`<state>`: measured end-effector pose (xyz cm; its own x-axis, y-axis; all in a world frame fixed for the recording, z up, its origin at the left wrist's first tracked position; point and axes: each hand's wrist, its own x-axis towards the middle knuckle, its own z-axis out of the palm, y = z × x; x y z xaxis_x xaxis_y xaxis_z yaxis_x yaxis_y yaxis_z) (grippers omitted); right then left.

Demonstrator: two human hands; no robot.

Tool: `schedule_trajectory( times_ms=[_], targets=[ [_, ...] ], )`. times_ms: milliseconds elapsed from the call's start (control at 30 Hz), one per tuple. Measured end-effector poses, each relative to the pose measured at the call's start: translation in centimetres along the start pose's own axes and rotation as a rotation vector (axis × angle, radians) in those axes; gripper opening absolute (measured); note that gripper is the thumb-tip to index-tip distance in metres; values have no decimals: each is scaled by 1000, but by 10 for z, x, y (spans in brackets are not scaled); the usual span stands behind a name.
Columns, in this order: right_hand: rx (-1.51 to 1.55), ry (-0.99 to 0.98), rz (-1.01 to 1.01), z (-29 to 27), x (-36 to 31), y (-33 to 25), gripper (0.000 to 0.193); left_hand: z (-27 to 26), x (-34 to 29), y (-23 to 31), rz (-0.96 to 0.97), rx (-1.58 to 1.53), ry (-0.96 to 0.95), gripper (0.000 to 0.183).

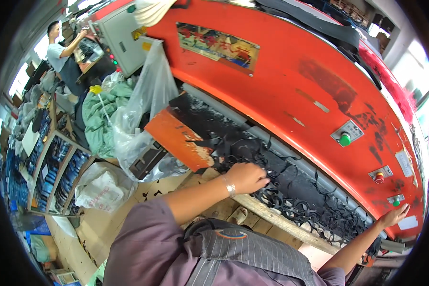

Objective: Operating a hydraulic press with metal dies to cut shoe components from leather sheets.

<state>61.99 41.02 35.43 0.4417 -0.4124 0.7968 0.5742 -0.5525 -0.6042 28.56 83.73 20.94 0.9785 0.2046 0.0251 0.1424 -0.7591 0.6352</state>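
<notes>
1. Left hand (247, 177) is down on the black bed (290, 178) of the big red machine (290, 81), knuckles up, wrist bent slightly, a silver bracelet (229, 186) on the wrist.
2. Its fingers are curled in, bunched on a tangle of black scrap strips (243, 150) near the bed's left end; whether they actually pinch a strip I cannot tell, since the fingertips are tucked under.
3. The left forearm comes in from the lower middle, bare from the purple sleeve (138, 238), crossing the wooden front edge (276, 221) of the bed.
4. Right hand (394, 217) is stretched far out to the bed's right end, arm nearly straight, palm down.
5. Its fingers are spread and flat, gripping nothing, resting at the machine's lower red rim just beneath a small green button (396, 202).
6. More black offcuts (319, 212) lie scattered along the bed's front edge between the two hands.
7. On the red panel above: a large green button (345, 139) and a red button (379, 178).
8. Left of the machine hangs a clear plastic bag (147, 105), with a green cloth bundle (100, 119) beside it.
9. Far upper left, another person (59, 47) stands reaching up at shelving.
</notes>
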Motion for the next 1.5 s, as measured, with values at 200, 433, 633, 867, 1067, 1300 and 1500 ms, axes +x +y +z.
schedule_trajectory(
  times_ms=[200, 433, 633, 867, 1067, 1300, 1500],
  targets=[
    [311, -139, -273, 72, -96, -135, 33, 47, -57, -14, 33, 183, 384, 28],
    [665, -989, -1138, 166, -241, -298, 30, 39, -56, -31, -41, 200, 411, 24],
    [579, -1389, -1245, 290, -315, -241, 24, 16, -26, -37, -5, 180, 246, 23],
    [171, -1614, -1490, 365, -352, -237, 16, -23, 13, -67, 13, -207, 129, 16],
    [-159, -1493, -506, 358, -271, -187, 19, -76, 90, -98, 83, -271, 483, 18],
    [-66, -1183, 728, 298, -291, -92, 18, -23, 210, -107, 133, -180, 315, 46],
    [-201, -1174, 391, 258, -295, -97, 61, 11, 218, -131, 93, -53, 253, 54]
  ],
)
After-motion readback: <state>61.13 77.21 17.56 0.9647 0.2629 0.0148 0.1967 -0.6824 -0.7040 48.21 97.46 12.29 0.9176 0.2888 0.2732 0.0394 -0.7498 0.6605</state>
